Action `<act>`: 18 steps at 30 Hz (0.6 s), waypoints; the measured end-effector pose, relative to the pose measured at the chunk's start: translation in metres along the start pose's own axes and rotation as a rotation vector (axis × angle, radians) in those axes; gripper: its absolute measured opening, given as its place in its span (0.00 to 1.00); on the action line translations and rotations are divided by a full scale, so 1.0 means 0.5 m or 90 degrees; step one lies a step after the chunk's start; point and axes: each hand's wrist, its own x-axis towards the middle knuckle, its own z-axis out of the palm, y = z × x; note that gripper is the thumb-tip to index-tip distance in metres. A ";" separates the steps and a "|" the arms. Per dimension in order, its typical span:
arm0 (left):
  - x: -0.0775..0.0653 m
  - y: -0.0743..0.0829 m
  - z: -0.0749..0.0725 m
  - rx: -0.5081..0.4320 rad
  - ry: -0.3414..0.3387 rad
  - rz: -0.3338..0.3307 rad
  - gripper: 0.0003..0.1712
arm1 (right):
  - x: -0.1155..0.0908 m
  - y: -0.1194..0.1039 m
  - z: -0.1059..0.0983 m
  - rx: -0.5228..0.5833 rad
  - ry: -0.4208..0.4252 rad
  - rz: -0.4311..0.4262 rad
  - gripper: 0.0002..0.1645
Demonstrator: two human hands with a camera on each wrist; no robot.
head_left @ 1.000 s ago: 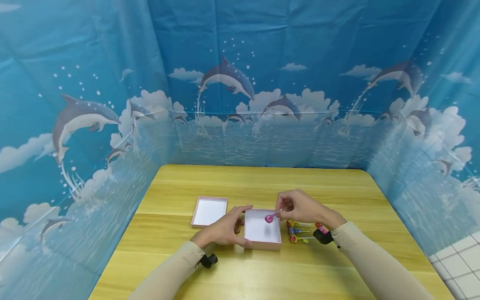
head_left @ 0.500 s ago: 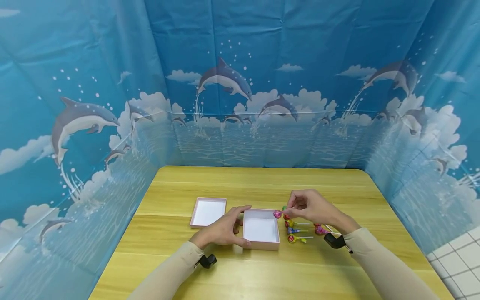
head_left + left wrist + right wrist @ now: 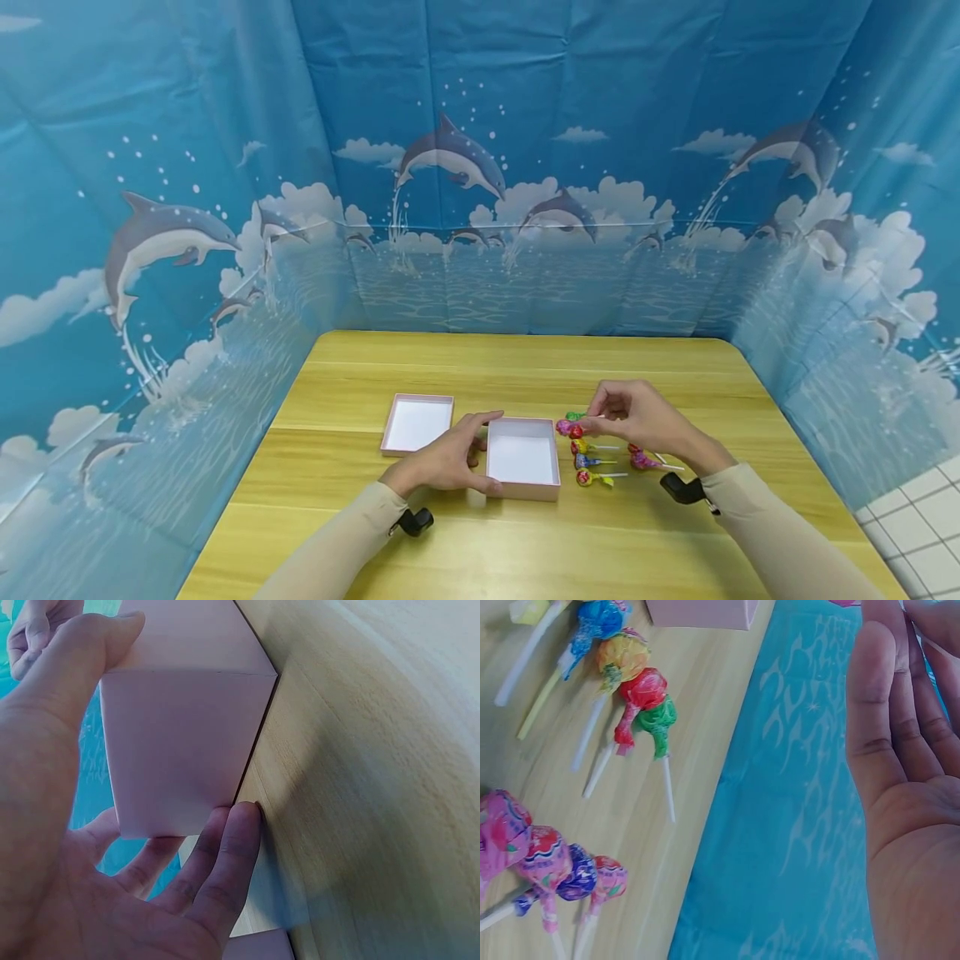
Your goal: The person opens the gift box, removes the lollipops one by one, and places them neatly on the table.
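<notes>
My left hand (image 3: 446, 460) holds an open pink box (image 3: 528, 492) with a white inside, thumb along its front wall and fingers at its left and far sides. In the left wrist view the fingertips (image 3: 244, 817) touch the box's pink wall (image 3: 184, 750). Just beyond the box's right side, my right hand (image 3: 637, 418) pinches a pink lollipop (image 3: 563, 427) by its stick, head pointing left. Beneath or beside that candy are a red lollipop (image 3: 643, 688) and a green lollipop (image 3: 658, 720). Only a sliver of the held candy shows in the right wrist view.
A yellow lollipop (image 3: 579, 447), a blue lollipop (image 3: 583, 461) and a yellow-and-red lollipop (image 3: 585, 477) lie in a column right of the box. Several pink and purple lollipops (image 3: 546, 855) cluster farther right. A shallow pink lid (image 3: 417, 423) lies left on the wooden table (image 3: 465, 367).
My right hand has drawn the pink lollipop from above the box out to the right, beside the red and green ones. The left hand stays on the box.
</notes>
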 end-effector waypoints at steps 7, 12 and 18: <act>0.000 0.000 0.000 -0.003 -0.002 0.003 0.71 | -0.015 0.014 0.001 0.009 0.017 -0.015 0.06; 0.001 -0.002 0.000 -0.001 -0.003 0.003 0.71 | -0.031 0.023 -0.001 0.010 0.014 -0.015 0.03; 0.001 -0.004 0.001 0.001 0.000 0.003 0.71 | -0.048 0.030 -0.008 0.017 -0.005 0.004 0.05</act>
